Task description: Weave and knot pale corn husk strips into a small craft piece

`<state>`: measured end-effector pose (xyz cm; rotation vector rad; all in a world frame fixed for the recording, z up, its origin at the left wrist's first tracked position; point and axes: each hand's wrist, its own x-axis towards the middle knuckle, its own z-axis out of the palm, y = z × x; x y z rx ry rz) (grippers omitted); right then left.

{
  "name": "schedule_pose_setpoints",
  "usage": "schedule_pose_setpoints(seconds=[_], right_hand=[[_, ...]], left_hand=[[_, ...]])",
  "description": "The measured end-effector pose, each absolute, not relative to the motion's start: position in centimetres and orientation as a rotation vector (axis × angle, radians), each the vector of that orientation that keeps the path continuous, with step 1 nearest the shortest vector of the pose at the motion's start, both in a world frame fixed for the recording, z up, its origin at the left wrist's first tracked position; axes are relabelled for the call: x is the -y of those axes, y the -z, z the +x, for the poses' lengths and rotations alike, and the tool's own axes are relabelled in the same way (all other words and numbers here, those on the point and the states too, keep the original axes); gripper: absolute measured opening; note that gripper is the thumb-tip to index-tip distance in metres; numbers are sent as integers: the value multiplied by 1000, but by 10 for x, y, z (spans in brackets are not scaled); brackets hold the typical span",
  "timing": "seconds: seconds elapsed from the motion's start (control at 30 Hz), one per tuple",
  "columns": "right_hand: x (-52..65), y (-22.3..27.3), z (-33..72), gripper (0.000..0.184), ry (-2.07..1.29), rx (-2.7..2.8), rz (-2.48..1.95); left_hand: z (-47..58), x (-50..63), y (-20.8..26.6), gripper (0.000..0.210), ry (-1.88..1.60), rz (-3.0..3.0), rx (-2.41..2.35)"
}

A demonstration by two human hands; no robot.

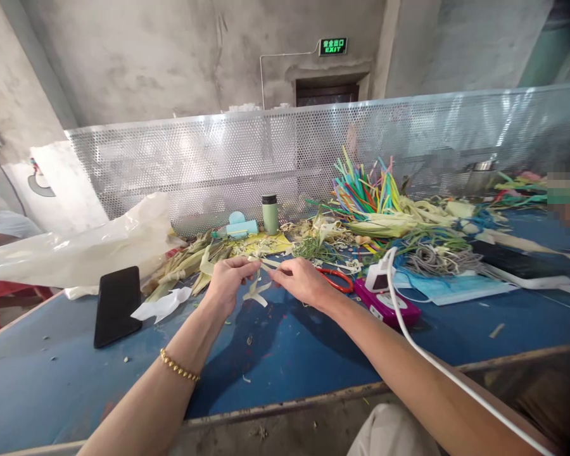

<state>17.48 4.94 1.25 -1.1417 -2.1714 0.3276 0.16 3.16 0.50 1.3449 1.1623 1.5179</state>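
Note:
Over the blue table (247, 392), my left hand (228, 282) and my right hand (300, 280) are close together, both closed in a pinch. Between their fingertips runs a pale strip of corn husk (268, 262). Other pale husk pieces (256, 294) show just below the fingers; whether they join the strip I cannot tell. Right of my right hand lies a red-orange loop handle (338, 280), probably of scissors, partly covered. Dry corn husks (183, 261) are spread beyond my left hand. A white scrap (164, 304) lies left of my left wrist.
Left stands a black phone (118, 307). Behind are a green tumbler (270, 215) and a metal mesh screen (194, 171). Right are coloured stems (365, 187), a magenta device (388, 304) with a white cable (437, 373), a blue mask (451, 288) and a power bank (527, 272).

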Motion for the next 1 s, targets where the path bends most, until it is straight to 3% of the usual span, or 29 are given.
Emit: schedule_pose_setpoints(seconds=[0.17,0.33,1.0], right_hand=[[-55,-7,172,15,-675,1954,-1095],[-55,-3,169,23,-864,1909,-997],[-46,-9,163,25,-853,1894,-1013]], left_hand=[[6,-28,-8,23,-1553,1398,-1228],[7,-28,-7,23,-1513,1413,-1171],[7,-32,1,24,-1434,1413,-1020]])
